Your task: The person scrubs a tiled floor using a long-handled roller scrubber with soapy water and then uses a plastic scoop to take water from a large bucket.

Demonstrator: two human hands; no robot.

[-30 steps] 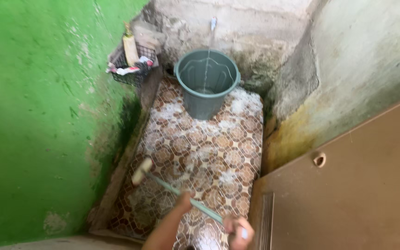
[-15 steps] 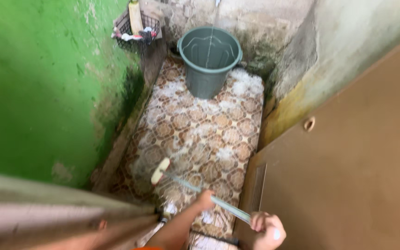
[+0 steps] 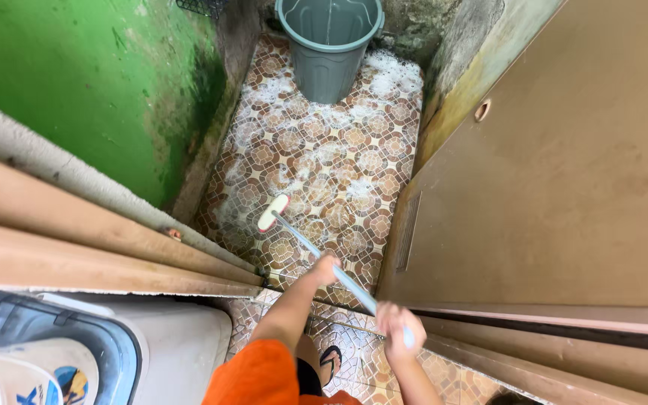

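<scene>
1. Your left hand (image 3: 327,268) is closed around the middle of the long-handled scrub brush (image 3: 316,252); your right hand (image 3: 394,321) grips its near end.
2. Landmark: the grey bucket (image 3: 328,46). The brush head (image 3: 272,213) rests on the wet patterned tile floor (image 3: 354,161), well short of the bucket, toward the green wall (image 3: 76,82).
3. Handling, as a judgement: the brush looks light with a thin, stiff shaft. The foam makes the floor and handle likely slippery, so keep two spread grips as you have.
4. Hard to make out: the bucket's far rim is cut off, and the bristles are hidden beneath the head. The brown door (image 3: 564,172) covers the floor beside the bucket.
</scene>
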